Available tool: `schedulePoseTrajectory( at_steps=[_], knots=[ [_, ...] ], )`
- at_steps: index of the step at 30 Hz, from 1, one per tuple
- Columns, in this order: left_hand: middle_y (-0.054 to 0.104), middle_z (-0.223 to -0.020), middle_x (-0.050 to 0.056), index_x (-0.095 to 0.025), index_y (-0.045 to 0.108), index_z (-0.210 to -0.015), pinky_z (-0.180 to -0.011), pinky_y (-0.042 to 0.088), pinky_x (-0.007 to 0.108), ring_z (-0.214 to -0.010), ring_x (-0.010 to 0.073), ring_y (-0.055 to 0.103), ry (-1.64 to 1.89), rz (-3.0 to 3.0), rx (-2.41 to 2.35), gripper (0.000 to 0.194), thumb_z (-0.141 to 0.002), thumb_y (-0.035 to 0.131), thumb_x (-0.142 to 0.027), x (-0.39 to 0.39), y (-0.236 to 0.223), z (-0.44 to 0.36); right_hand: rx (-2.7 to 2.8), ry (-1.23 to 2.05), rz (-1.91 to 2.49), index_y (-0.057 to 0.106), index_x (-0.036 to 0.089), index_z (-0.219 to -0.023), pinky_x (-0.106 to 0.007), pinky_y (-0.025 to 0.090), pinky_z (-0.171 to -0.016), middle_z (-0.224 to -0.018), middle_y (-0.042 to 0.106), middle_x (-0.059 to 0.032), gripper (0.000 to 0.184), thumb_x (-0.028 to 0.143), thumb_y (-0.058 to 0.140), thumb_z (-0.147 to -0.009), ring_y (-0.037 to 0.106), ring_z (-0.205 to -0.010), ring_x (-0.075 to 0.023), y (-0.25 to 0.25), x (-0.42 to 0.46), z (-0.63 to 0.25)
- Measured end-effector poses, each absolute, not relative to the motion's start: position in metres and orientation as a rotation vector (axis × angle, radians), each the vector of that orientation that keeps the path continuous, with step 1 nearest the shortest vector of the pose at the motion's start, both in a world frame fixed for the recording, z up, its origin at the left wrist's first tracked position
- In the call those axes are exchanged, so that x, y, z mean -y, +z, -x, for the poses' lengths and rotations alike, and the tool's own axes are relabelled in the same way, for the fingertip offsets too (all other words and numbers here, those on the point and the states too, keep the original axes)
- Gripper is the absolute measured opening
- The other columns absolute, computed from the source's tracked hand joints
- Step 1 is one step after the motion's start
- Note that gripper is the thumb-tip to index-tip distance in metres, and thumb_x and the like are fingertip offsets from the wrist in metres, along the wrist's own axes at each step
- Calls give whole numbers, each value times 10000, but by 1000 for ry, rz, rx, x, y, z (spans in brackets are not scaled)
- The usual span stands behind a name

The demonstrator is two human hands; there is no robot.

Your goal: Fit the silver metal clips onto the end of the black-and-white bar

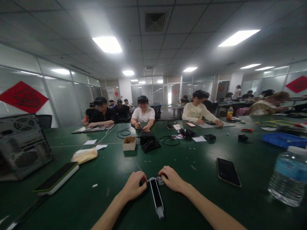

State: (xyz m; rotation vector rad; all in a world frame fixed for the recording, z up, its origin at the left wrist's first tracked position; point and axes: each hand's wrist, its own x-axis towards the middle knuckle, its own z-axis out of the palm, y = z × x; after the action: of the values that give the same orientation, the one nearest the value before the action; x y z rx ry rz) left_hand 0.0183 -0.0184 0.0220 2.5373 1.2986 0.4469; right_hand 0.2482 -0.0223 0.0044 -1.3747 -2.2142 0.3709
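In the middle of the near table lies a slim, long white-edged piece (156,195) with a black centre, a grey block at its near end and a short metal crossbar at its far end. I cannot tell its exact kind. My left hand (135,186) is closed at the left end of the crossbar, its fingertips curled round something dark. On the other side, my right hand (172,179) has its fingers bent down onto a small silvery part (160,181) at the crossbar's right end. The fingers partly hide both ends.
A phone (228,172) and a water bottle (289,175) stand right; behind them is a blue tray (285,140). Left are a green-edged black-topped slab (57,177) and a computer case (24,147). A cardboard box (129,143) and black device (148,140) sit ahead. Several people work across the table.
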Motion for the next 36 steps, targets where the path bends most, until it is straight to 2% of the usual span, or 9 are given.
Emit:
schedulePoseTrajectory(
  at_steps=[21, 36],
  knots=[
    [614, -855, 40, -179, 573, -834, -748, 384, 316, -797, 181, 532, 490, -2521, -1272, 187, -843, 418, -283, 16, 21, -19, 2157, 362, 1445, 648, 176, -1000, -310, 399, -853, -993, 588, -64, 249, 182, 425, -890, 511, -958, -182, 2, 15, -258],
    [611, -853, 41, -178, 579, -827, -745, 380, 318, -795, 184, 535, 503, -2538, -1272, 173, -846, 431, -266, 13, 16, -18, 2168, 307, 1437, 657, 176, -989, -309, 400, -849, -994, 600, -65, 246, 169, 439, -875, 511, -973, -191, 3, 16, -258]
  ],
)
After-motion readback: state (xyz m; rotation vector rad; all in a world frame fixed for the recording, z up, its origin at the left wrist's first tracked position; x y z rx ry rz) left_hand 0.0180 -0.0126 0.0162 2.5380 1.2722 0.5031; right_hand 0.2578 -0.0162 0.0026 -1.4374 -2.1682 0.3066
